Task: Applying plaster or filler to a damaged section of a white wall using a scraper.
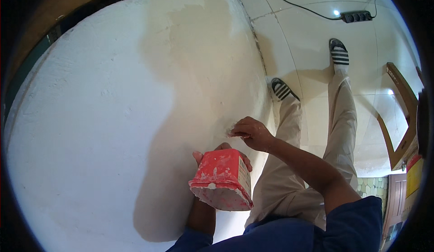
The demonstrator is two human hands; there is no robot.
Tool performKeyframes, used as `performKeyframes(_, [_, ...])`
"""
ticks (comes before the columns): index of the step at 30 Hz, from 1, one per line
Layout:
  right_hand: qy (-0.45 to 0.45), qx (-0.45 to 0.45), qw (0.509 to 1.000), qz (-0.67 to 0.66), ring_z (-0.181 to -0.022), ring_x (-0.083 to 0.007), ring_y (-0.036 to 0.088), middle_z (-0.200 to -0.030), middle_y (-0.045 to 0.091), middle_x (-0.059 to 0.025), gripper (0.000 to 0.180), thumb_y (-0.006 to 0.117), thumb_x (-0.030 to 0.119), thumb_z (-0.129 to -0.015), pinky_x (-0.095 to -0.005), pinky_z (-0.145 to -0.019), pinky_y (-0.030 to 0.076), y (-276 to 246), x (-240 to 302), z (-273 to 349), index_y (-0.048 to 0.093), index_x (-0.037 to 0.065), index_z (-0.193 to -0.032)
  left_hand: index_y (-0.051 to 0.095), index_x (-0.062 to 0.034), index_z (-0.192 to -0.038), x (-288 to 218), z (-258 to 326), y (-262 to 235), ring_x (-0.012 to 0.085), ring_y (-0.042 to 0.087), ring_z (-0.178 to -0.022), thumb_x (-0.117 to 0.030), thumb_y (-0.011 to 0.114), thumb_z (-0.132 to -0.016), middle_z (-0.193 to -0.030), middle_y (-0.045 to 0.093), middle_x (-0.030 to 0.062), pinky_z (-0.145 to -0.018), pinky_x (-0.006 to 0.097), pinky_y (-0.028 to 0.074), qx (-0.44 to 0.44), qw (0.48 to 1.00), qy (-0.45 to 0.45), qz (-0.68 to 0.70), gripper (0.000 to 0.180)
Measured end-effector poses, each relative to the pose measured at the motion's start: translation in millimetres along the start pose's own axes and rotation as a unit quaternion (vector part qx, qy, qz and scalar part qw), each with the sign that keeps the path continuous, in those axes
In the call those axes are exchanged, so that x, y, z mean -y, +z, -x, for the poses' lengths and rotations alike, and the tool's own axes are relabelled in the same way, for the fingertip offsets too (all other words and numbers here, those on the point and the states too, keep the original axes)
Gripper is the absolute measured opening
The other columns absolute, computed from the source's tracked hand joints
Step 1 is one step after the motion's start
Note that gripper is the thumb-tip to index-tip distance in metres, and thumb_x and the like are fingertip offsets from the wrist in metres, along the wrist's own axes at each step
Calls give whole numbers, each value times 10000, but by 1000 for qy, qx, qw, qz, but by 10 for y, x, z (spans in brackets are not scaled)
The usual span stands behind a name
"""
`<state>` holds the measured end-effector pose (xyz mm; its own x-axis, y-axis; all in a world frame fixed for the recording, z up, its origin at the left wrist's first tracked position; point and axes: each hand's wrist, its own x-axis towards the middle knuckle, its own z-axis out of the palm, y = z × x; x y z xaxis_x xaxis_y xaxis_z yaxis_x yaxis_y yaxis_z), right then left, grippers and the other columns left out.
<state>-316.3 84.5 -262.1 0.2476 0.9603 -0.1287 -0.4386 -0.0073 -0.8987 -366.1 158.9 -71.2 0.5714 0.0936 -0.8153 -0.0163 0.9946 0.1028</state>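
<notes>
My left hand (223, 146) is wrapped round a red plastic tub (220, 165) from behind, its thumb and fingertips showing at the sides. The tub is tilted with its open mouth toward me, and whitish paste is smeared on its rim and wall. Just beyond it, my right hand (254, 134) is closed at the white wall (104, 98), its fingers pinched together. A small greyish-white smear or lump shows at those fingertips; whether they grip a tool or paste I cannot make out. Pale residue marks the fingers.
Cream floor tiles (312, 35) meet the wall along a dirty edge. A black power strip (356, 16) with a cable lies at the far right. A wooden frame (398, 116) stands at the right. My feet, in striped slides (339, 53), are beside the wall.
</notes>
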Motion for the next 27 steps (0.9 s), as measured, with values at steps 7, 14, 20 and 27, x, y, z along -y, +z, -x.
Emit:
performKeyframes(7, [107, -150, 983, 14, -943, -250, 626, -1019, 658, -94, 295, 530, -98, -827, -329, -758, 517, -482, -61, -782, 682, 67, -1019, 530, -62, -1120, 32, 219, -39, 496, 550, -1143, -821, 458, -778, -1181, 571, 320, -880, 604, 496, -16, 1000, 0, 19, 836])
performKeyframes(14, [22, -164, 985, 41, -921, -295, 619, -980, 641, -120, 373, 563, -144, -701, -363, -780, 518, 165, -215, -469, 677, 52, -997, 532, -63, -1123, 148, 250, -80, 496, 550, -1144, -821, 457, -778, -1181, 571, 319, -885, 606, 492, -9, 1000, 0, 29, 836])
performKeyframes(20, [19, -98, 995, 19, -917, -291, 618, -931, 658, -87, 341, 588, -122, -709, -379, -794, 513, 366, -41, 258, 683, 63, -978, 533, -64, -1125, 234, 254, -30, 495, 549, -1144, -822, 457, -778, -1182, 571, 319, -890, 607, 488, -3, 1000, 1, 28, 837])
performKeyframes(27, [101, -164, 980, -55, -899, -170, 599, -967, 656, -63, 300, 571, -131, -801, -277, -780, 478, -379, 57, -555, 684, 50, -1012, 535, -65, -1127, 155, 143, 44, 494, 549, -1145, -822, 457, -778, -1182, 572, 318, -895, 608, 484, 16, 1000, 8, 11, 838])
